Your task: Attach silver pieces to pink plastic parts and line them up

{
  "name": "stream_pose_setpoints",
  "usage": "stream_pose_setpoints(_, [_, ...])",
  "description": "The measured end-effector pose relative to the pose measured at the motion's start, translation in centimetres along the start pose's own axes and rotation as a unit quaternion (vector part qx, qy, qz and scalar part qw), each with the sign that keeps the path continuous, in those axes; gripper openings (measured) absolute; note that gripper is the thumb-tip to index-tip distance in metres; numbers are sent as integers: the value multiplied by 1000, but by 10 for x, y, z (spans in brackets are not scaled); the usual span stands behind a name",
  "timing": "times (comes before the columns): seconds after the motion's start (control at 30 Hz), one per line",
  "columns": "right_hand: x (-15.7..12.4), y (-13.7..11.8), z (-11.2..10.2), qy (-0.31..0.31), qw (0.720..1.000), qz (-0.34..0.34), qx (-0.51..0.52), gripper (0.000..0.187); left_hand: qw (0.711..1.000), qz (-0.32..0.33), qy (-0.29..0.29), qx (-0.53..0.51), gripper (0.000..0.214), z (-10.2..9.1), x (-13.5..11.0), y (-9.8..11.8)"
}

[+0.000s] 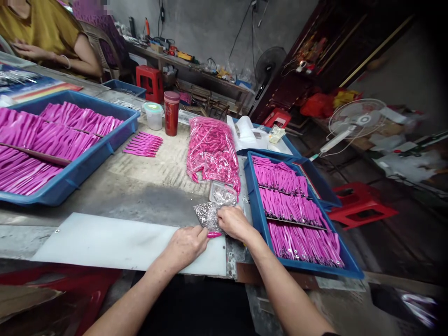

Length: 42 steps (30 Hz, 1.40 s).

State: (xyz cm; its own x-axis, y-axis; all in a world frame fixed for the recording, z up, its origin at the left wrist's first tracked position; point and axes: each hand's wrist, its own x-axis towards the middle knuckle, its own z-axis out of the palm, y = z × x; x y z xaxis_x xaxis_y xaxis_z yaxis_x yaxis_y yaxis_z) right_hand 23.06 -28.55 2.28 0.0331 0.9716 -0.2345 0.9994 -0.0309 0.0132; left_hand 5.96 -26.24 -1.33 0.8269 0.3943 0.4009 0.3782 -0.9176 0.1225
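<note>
My left hand [189, 245] rests on the white board [115, 240], its fingers closed on a pink plastic piece [214, 234] that sticks out to the right. Bent over a clear plastic bag of small metal parts [206, 214], my right hand [233, 221] has its fingertips pressed together; whatever they hold is too small or hidden. Just behind that bag lies a small clear container [217, 190]. A large clear bag of pink parts [213, 144] stands farther back.
Blue trays [121, 133] [250, 186] with rows of pink pieces flank the table. Several pink pieces [143, 143] lie near a red tumbler [171, 114] and a lidded tub [154, 116]. A person in yellow [45, 28] sits at far left. A white fan [360, 119] stands at right.
</note>
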Motion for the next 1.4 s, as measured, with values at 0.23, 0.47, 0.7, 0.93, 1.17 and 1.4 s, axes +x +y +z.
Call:
stream_pose_setpoints(0.23, [-6,2,-1,31,999,2,8,19,1000,-1,-13,-10,16,-3,1,0])
stream_pose_setpoints(0.47, [-10,6,-4,48,995,9,82,17,1000,2,-9,-5,17,0,-1,-1])
stream_pose_setpoints(0.7, [-16,6,-11,65,985,11,162,17,1000,-4,-8,-14,17,-1,0,0])
stream_pose_setpoints(0.93, [-41,-12,-13,84,964,-31,250,16,999,-14,-27,-22,17,-1,-1,0])
stream_pose_setpoints(1.17, [-51,-23,10,115,968,-38,221,16,999,-15,-25,-26,19,1,-2,0])
stream_pose_setpoints(1.4, [-49,-26,17,136,973,-31,185,18,999,-10,-30,-17,20,0,-1,0])
